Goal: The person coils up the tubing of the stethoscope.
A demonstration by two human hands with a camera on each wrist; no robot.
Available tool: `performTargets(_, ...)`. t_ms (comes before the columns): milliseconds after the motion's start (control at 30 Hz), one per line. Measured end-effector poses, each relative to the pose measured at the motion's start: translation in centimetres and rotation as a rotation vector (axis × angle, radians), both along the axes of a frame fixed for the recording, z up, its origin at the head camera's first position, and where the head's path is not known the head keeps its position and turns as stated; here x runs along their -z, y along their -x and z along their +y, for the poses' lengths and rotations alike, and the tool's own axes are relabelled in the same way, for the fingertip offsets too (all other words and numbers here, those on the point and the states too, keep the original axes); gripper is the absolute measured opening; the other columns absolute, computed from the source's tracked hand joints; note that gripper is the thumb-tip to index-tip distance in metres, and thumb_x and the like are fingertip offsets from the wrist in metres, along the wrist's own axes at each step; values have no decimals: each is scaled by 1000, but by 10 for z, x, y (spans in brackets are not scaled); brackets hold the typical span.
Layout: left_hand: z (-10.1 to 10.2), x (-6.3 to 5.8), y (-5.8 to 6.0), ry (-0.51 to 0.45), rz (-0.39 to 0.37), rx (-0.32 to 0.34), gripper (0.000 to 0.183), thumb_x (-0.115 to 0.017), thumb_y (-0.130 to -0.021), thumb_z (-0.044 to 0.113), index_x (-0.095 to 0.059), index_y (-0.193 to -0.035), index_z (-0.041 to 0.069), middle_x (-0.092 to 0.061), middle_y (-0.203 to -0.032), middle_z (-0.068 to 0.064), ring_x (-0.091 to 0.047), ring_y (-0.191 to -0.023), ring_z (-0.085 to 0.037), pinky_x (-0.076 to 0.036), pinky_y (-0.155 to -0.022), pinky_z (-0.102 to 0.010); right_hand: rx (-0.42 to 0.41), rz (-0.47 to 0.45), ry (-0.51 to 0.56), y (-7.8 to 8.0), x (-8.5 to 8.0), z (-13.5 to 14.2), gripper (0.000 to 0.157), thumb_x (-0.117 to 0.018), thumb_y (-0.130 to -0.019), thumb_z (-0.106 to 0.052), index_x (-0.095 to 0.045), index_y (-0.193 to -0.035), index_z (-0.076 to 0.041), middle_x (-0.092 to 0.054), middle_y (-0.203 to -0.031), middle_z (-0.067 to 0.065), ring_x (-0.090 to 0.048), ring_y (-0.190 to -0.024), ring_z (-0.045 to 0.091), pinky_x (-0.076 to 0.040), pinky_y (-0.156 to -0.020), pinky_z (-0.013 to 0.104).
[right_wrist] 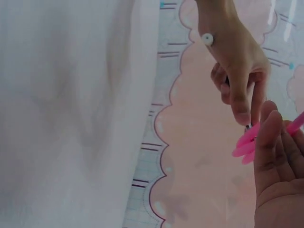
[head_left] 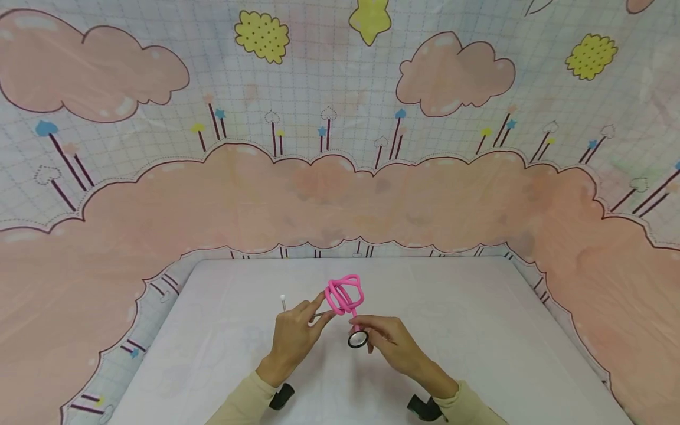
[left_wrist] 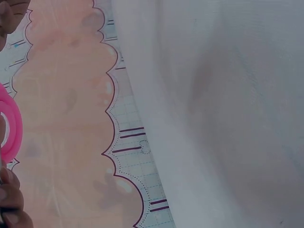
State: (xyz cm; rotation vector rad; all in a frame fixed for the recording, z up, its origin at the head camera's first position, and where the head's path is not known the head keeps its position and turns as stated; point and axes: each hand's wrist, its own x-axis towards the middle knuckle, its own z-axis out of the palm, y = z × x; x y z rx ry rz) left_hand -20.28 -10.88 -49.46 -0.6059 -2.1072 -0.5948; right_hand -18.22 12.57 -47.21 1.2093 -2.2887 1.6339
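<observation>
A stethoscope with pink tubing (head_left: 340, 300) is held up over the table, its tubing looped into a bundle. My left hand (head_left: 294, 333) grips the thin metal ear tubes beside the loops. One white eartip (head_left: 283, 298) sticks up behind that hand. My right hand (head_left: 395, 345) pinches the pink tube end just above the round chestpiece (head_left: 358, 339), which has a black rim and a pale face. In the left wrist view only an edge of the tubing (left_wrist: 16, 126) shows. The right wrist view has the loops (right_wrist: 244, 145) between both hands, partly hidden by my right fingers.
A white table (head_left: 451, 319) lies beneath the hands. Behind and around it hangs a cloth (head_left: 319, 200) printed with clouds, stars and small sticks. Black wrist devices (head_left: 281, 396) sit by both sleeves.
</observation>
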Motion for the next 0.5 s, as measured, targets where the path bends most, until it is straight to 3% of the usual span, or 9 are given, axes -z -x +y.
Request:
performTargets(133, 2, 0, 0, 8, 4, 3, 46, -74, -85, 41, -73, -116, 6, -60, -58, 1, -49, -47, -4, -38, -44, -17, 25, 11, 14, 0, 3, -2, 22, -54, -97, 4, -64, -117, 3, -72, -91, 16, -65, -76, 4, -55, -58, 26)
performTargets(233, 3, -1, -1, 15, 14, 2, 46, -76, -83, 39, -73, -115, 6, -63, -60, 0, -52, -46, -5, -41, -45, -18, 67, 15, 21, -1, 4, -5, 16, -54, -98, 2, -64, -110, 2, -68, -81, 16, -64, -66, 11, -55, -56, 26)
performTargets(367, 6, -2, -3, 22, 48, -4, 46, -67, -90, 45, -73, -116, 7, -60, -58, 1, -44, -43, -3, -38, -44, -17, 146, 7, 41, -9, -13, -11, 11, -53, -97, 6, -63, -97, 2, -61, -68, 19, -56, -54, 23, -51, -51, 24)
performTargets(500, 9, -2, -4, 23, 74, -8, 45, -76, -84, 40, -73, -117, 9, -56, -56, 3, -34, -43, -2, -31, -42, -15, 196, -7, 48, -17, -28, -14, 11, -54, -96, 5, -61, -89, 1, -57, -60, 17, -51, -49, 23, -47, -47, 22)
